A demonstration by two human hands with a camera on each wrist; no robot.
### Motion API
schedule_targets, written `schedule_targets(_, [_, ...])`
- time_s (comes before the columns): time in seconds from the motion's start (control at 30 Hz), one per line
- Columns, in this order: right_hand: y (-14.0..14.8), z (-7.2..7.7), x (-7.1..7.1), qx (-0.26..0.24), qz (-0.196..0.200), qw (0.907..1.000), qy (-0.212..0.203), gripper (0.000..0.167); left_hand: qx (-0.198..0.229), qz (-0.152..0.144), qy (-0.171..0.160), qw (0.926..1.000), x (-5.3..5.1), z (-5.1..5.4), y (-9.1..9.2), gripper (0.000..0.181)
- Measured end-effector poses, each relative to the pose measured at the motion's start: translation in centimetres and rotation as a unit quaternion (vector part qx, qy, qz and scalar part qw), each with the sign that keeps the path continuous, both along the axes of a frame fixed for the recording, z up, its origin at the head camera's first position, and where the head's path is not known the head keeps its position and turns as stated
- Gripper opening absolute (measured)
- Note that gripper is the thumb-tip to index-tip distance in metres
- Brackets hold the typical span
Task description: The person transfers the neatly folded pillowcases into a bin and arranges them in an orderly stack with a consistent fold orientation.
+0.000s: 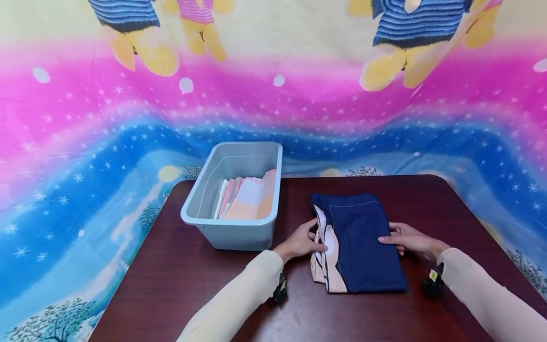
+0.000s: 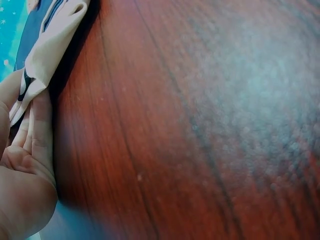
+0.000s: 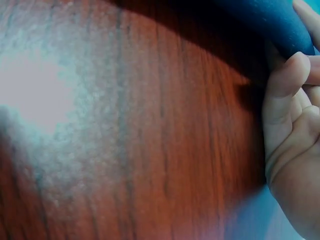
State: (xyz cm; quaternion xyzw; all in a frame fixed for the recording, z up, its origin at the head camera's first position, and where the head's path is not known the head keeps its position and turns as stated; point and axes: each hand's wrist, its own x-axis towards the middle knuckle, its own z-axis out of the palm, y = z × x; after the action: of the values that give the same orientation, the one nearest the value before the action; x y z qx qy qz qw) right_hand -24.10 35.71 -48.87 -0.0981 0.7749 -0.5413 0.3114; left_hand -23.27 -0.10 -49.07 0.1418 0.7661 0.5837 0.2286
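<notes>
A folded navy cloth (image 1: pixel 367 247) with a peach and white patterned part along its left side lies on the table. My left hand (image 1: pixel 301 241) pinches that patterned edge, thumb on top and fingers beneath; the left wrist view shows the layered edge (image 2: pixel 50 50) between thumb and fingers. At the opposite side my right hand (image 1: pixel 412 238) pinches the navy edge, its thumb over the cloth. In the right wrist view the navy fold (image 3: pixel 260 20) meets the fingertips, and part of that hand is cut off by the frame.
Left of the cloth stands a grey-blue plastic bin (image 1: pixel 239 235) holding several folded pastel cloths (image 1: pixel 249 194) set on edge. The dark red-brown wooden table (image 1: pixel 171 285) has rounded far corners. A colourful printed curtain (image 1: pixel 299 104) hangs behind it.
</notes>
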Motion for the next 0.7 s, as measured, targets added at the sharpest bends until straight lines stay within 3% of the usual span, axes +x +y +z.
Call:
schedule_targets(0.33, [-0.15,0.33,0.17,-0.014,0.011,0.9998,0.0,0.067,-0.006,0.001,0.001,1.0,-0.09,-0.1,-0.04,0.098])
schedule_targets(0.7, [-0.09,0.3,0.06,-0.01,0.016,0.9998,-0.001,0.064,-0.002,0.024,-0.01,0.9997,0.1,0.28,0.21,0.098])
